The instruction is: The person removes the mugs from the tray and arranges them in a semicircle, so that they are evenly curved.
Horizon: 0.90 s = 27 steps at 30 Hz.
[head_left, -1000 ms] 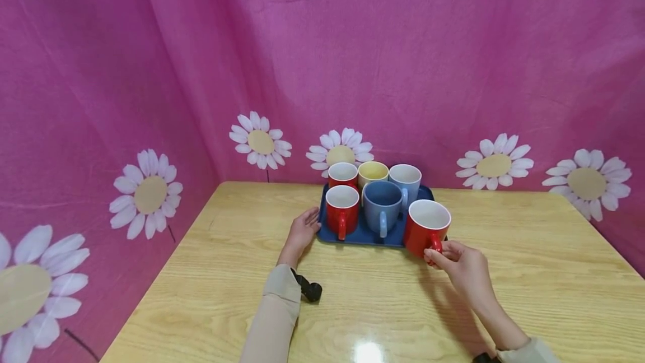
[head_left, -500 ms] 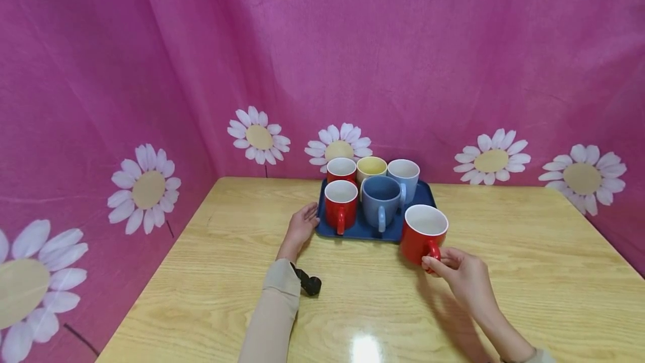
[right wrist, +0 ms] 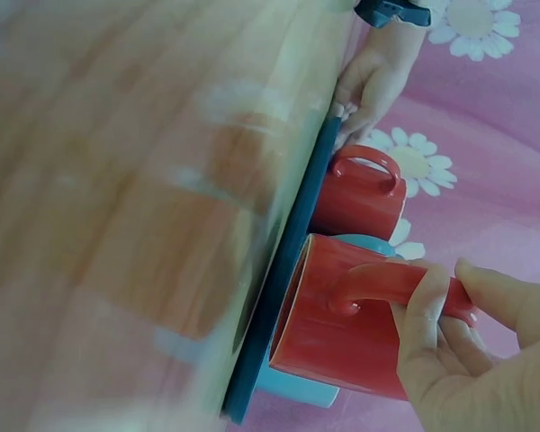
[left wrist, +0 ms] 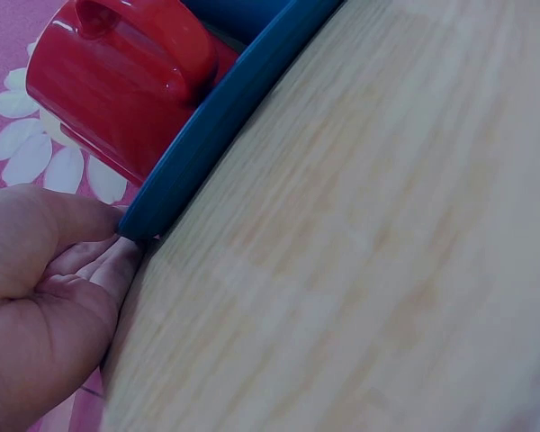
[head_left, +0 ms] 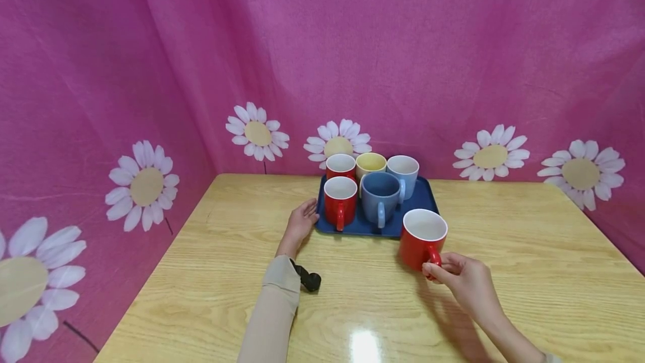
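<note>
My right hand [head_left: 466,282] pinches the handle of a red mug [head_left: 418,251] with a white inside, thumb against fingers. The mug is upright, off the table, just in front of the right part of a dark blue tray [head_left: 423,201]. My left hand [head_left: 300,221] is at the tray's left edge; in the left wrist view its thumb [left wrist: 90,216] is on the rim corner, with the fingers partly hidden below. On the tray stand a front red mug [head_left: 339,209], a rear red mug [head_left: 340,172], a yellow mug [head_left: 371,170], a pale blue mug [head_left: 409,184] and a grey-blue mug [head_left: 375,206].
The wooden table [head_left: 227,307] extends around the tray, with a bright reflection near the front. Behind and to the left hangs a pink curtain [head_left: 403,43] printed with daisies, close to the tray's back edge. A black strap fitting [head_left: 308,279] is at the left wrist.
My right hand has brought the red mug off the tray's front right, slightly toward me. The left hand stays at the tray's edge. The head view has shifted slightly.
</note>
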Tool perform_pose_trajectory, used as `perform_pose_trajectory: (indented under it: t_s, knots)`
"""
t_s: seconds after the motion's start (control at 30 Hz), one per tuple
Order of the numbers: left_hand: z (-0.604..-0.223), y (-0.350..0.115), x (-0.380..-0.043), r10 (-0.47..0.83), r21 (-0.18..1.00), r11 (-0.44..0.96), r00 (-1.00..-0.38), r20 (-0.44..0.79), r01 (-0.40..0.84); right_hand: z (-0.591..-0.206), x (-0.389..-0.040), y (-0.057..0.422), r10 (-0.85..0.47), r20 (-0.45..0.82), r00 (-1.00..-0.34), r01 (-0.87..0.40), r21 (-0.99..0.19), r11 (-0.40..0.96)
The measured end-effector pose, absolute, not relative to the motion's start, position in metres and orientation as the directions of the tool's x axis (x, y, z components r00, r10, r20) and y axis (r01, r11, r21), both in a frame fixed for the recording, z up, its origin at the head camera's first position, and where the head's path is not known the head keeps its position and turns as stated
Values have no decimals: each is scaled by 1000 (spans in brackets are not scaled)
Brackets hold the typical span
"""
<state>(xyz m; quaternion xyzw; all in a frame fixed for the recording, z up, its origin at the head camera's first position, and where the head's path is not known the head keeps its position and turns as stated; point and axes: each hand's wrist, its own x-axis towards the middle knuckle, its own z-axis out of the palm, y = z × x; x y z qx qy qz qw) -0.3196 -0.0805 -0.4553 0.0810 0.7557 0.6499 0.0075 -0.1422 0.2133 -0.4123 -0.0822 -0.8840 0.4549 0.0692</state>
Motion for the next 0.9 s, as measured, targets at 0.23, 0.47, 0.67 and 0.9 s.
perform_pose_trajectory:
  t_s: [0.23,0.47,0.67,0.9]
  knots:
    - [-511,-90,-363,161,976,73,-968,194,207,-416,-140,211,196,24,-980,87,-838,539]
    - [-582,-98,-427,197,974,53,-958,207,222,-417,-140,211,196,39,-980,75,-839,539]
    - [-533,-92,-385,182,983,71,-971,156,171,-419,-139,211,199,27,-980,82,-850,520]
    - [-460,-81,-324,132,984,145,-988,84,103,-419,-140,211,189,20,-982,79,-861,502]
